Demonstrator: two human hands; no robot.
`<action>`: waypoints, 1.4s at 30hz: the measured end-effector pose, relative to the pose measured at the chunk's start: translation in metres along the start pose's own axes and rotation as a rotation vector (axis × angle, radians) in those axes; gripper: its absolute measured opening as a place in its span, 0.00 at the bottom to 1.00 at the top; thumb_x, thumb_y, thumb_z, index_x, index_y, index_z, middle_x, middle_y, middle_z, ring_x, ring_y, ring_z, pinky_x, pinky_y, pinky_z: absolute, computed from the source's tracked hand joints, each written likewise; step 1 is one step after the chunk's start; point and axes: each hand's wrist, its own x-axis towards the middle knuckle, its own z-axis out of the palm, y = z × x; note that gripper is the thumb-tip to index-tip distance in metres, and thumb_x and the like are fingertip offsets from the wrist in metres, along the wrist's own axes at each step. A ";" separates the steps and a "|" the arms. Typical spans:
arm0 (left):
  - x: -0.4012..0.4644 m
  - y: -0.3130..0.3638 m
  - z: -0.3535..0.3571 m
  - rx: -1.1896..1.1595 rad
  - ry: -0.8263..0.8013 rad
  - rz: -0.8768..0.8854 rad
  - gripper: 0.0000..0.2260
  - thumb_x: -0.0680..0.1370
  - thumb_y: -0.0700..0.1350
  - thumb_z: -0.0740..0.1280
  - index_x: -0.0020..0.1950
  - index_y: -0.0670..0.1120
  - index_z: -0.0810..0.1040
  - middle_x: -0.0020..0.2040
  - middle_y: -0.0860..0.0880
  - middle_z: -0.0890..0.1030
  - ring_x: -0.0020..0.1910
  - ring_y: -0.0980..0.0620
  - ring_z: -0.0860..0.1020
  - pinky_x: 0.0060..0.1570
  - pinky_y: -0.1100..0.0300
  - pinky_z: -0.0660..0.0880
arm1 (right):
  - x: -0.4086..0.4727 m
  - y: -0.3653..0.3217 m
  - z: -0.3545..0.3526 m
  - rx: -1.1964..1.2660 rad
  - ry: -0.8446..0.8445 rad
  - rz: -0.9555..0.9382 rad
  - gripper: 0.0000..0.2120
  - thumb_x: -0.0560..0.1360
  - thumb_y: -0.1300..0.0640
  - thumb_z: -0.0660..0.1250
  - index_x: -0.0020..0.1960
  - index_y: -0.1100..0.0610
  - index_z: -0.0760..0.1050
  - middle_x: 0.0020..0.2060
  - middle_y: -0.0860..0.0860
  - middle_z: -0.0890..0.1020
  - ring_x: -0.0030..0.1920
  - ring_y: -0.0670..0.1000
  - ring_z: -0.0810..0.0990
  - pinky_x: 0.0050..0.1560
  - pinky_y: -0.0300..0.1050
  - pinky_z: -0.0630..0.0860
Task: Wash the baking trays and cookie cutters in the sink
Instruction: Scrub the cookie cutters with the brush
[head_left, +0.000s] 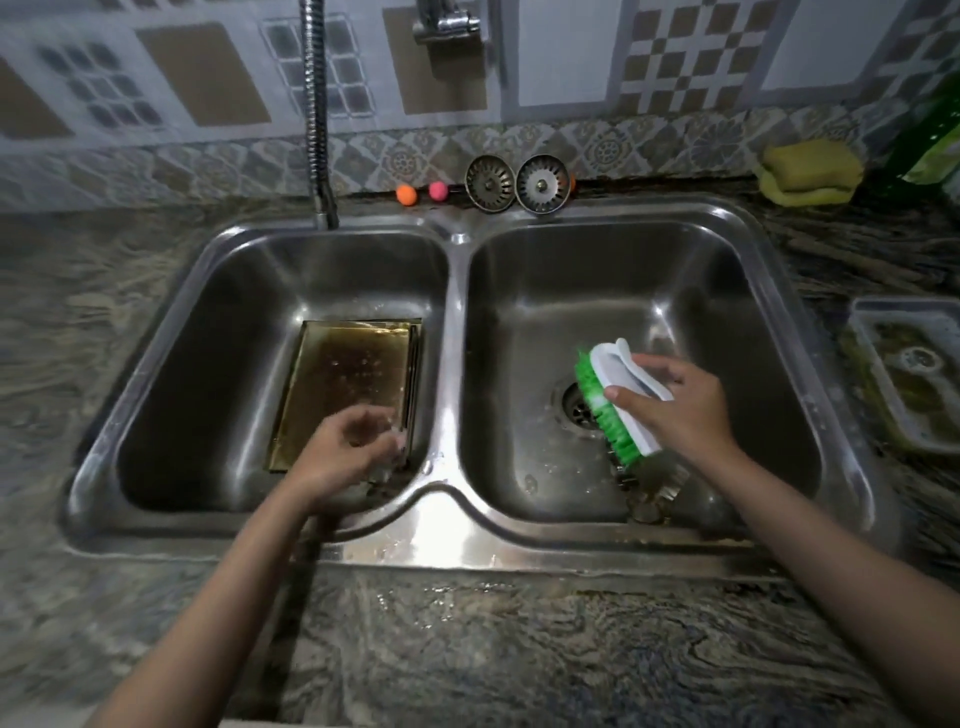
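A gold-coloured baking tray (345, 379) lies flat in the left basin of the steel double sink (452, 291). My left hand (348, 452) hovers over the tray's near right corner with its fingers curled; whether it holds anything is blurred. In the right basin my right hand (675, 405) grips a white scrub brush with green bristles (618, 400) above the drain (579, 408). Metal cookie cutters (652, 486) lie at the near side of the right basin, below the brush.
A flexible faucet hose (318, 119) hangs over the back of the left basin. Two sink strainers (514, 183) and small orange and pink balls (422, 193) stand behind the sink. A yellow sponge (808, 171) and a white tub of soapy water (911, 371) sit on the right counter.
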 end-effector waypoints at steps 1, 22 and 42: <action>0.004 -0.012 0.000 0.010 -0.037 -0.038 0.16 0.71 0.37 0.72 0.57 0.46 0.76 0.47 0.47 0.79 0.44 0.51 0.78 0.39 0.69 0.76 | -0.003 0.001 0.002 -0.012 0.001 0.011 0.24 0.61 0.53 0.80 0.56 0.51 0.80 0.51 0.47 0.82 0.49 0.46 0.80 0.45 0.36 0.75; 0.038 0.093 0.196 0.110 -0.434 0.268 0.11 0.74 0.35 0.69 0.55 0.45 0.76 0.43 0.50 0.78 0.42 0.55 0.76 0.46 0.68 0.74 | -0.002 0.006 -0.083 0.021 0.198 0.040 0.22 0.64 0.52 0.79 0.57 0.49 0.79 0.49 0.44 0.83 0.46 0.41 0.81 0.46 0.38 0.78; 0.077 0.078 0.286 0.279 -0.318 0.299 0.23 0.66 0.31 0.73 0.55 0.41 0.67 0.43 0.51 0.74 0.39 0.53 0.75 0.37 0.70 0.74 | 0.015 -0.013 -0.201 0.006 0.307 -0.113 0.21 0.62 0.51 0.80 0.53 0.45 0.78 0.47 0.43 0.83 0.44 0.38 0.81 0.41 0.30 0.75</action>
